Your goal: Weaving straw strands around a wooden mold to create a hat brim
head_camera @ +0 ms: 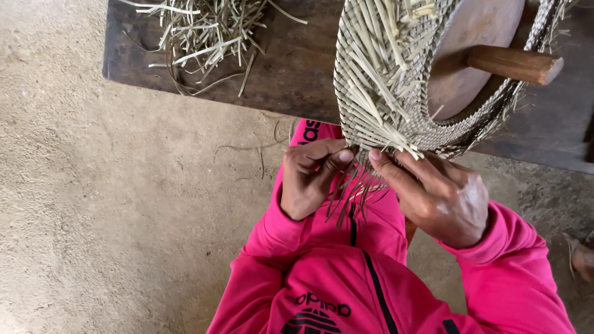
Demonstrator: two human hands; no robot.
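A pale straw-coloured woven hat body of flat plaited strips sits over a round wooden block with a peg handle in the upper right of the frame, on a dark wooden surface. Most of its wall looks tightly woven; at the lower edge loose strip ends hang unwoven. The left hand and right hand meet there, fingers closed, pinching those ends. Cut straw scraps lie at upper left.
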